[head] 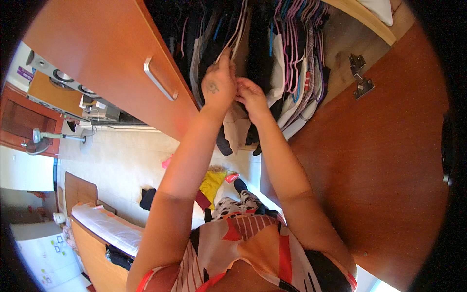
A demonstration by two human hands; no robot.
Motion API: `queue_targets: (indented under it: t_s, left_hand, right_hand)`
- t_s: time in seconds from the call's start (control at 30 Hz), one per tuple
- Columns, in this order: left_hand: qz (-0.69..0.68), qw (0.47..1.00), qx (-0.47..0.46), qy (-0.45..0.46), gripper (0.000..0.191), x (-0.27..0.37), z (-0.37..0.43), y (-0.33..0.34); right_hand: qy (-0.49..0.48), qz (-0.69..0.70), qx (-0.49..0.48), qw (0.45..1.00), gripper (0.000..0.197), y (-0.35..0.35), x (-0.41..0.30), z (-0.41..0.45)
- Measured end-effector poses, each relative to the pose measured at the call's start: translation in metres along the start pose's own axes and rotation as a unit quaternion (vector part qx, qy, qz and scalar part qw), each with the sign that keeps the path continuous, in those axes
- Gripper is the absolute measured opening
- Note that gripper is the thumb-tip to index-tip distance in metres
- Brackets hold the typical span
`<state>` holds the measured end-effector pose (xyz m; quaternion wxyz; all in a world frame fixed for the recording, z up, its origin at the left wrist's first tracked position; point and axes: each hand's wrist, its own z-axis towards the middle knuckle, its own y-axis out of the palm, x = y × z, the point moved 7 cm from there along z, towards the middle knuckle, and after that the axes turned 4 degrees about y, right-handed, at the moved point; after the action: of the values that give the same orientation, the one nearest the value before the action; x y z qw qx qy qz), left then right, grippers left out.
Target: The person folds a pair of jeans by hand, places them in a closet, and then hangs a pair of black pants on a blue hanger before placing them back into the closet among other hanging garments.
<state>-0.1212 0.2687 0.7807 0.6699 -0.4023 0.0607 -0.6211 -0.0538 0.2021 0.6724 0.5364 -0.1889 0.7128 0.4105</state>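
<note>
Both my hands reach into an open wardrobe at a row of hanging clothes. My left hand [219, 85] is closed around the lower part of a pale clothes hanger [239, 33], its index finger stretched up along it. Close beside it, my right hand [254, 98] has its fingertips pinched together at the upper part of a beige garment [236, 127], which hangs down below both hands. My fingers partly hide where the garment meets the hanger. Dark garments [257, 47] hang to its right, then several pink hangers [292, 62] with light and plaid clothes.
Wooden wardrobe doors stand open at the left [120, 54] and right [365, 164], the left with a metal handle [158, 80]. Yellow cloth [213, 184] and black cloth [147, 199] lie on the floor. Further left are a standing fan [38, 142] and a wooden-sided bed [98, 252].
</note>
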Motion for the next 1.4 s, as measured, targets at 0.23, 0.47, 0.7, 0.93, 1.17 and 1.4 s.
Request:
queue_targets:
  t_s: [0.23, 0.47, 0.7, 0.93, 1.17, 1.4]
  left_hand:
    - [-0.035, 0.998, -0.004, 0.057, 0.051, 0.004, 0.011, 0.003]
    - [-0.061, 0.995, 0.024, 0.072, 0.040, 0.028, 0.029, -0.046]
    - [0.008, 0.996, -0.022, 0.086, 0.037, 0.025, 0.023, -0.046]
    - [0.133, 0.971, -0.173, 0.096, 0.054, 0.050, 0.007, -0.023]
    - [0.062, 0.978, -0.129, 0.151, 0.064, 0.043, -0.026, -0.004]
    - [-0.034, 0.968, -0.135, 0.211, 0.072, 0.041, -0.054, 0.010]
  right_hand:
    - [-0.190, -0.027, 0.232, 0.954, 0.030, -0.021, -0.071, 0.064]
    - [-0.026, -0.023, 0.238, 0.971, 0.047, -0.049, -0.128, 0.231]
    - [0.004, -0.008, 0.257, 0.966, 0.049, -0.057, -0.095, 0.284]
    - [-0.038, -0.015, 0.285, 0.958, 0.052, -0.071, -0.095, 0.297]
    - [-0.044, 0.005, 0.246, 0.968, 0.055, -0.072, -0.107, 0.275]
    - [-0.240, -0.273, 0.117, 0.924, 0.049, 0.020, -0.203, 0.125]
